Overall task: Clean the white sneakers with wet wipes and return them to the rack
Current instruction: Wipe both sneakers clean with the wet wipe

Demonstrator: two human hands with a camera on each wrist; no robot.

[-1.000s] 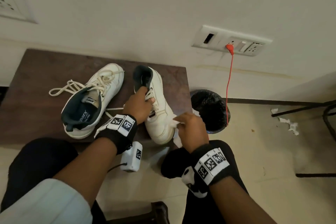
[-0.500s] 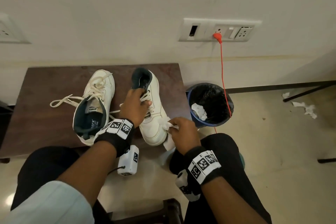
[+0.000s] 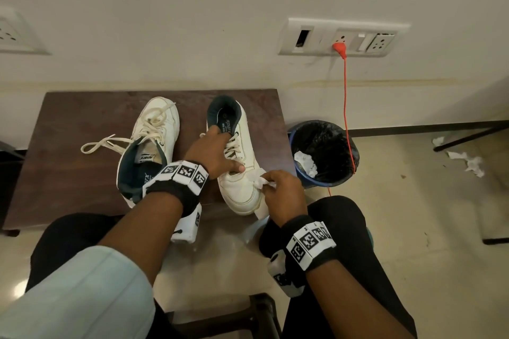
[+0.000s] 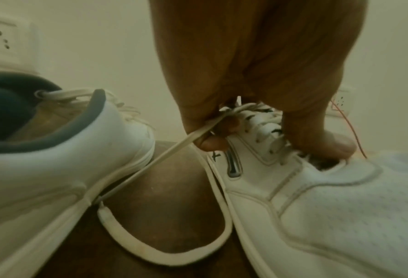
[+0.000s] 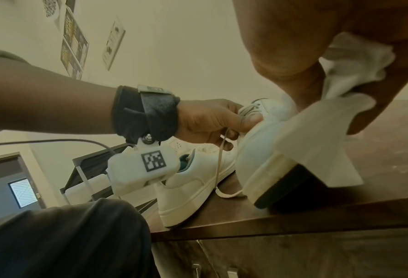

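Two white sneakers stand on a dark brown low table (image 3: 68, 124). The right sneaker (image 3: 239, 181) has its toe at the table's near edge, heel toward the wall. My left hand (image 3: 214, 154) grips it over the laced tongue, thumb on the right side; a loose lace runs under the fingers (image 4: 212, 144). My right hand (image 3: 281, 192) pinches a crumpled white wet wipe (image 3: 260, 181) against the toe's right side; the wipe's free end hangs below the table edge (image 5: 317, 143). The left sneaker (image 3: 150, 146) lies beside it, untouched, laces spilling left.
A blue bin with a black liner (image 3: 325, 154) holding used wipes stands right of the table. An orange cable (image 3: 345, 107) drops from a wall socket (image 3: 341, 38) past the bin. Wipe scraps (image 3: 465, 159) lie on the floor at right. My knees are just below the table edge.
The head view shifted, so the table sits more centred. My left hand holds the same sneaker. My right hand with the wipe slid slightly up along the toe's side.
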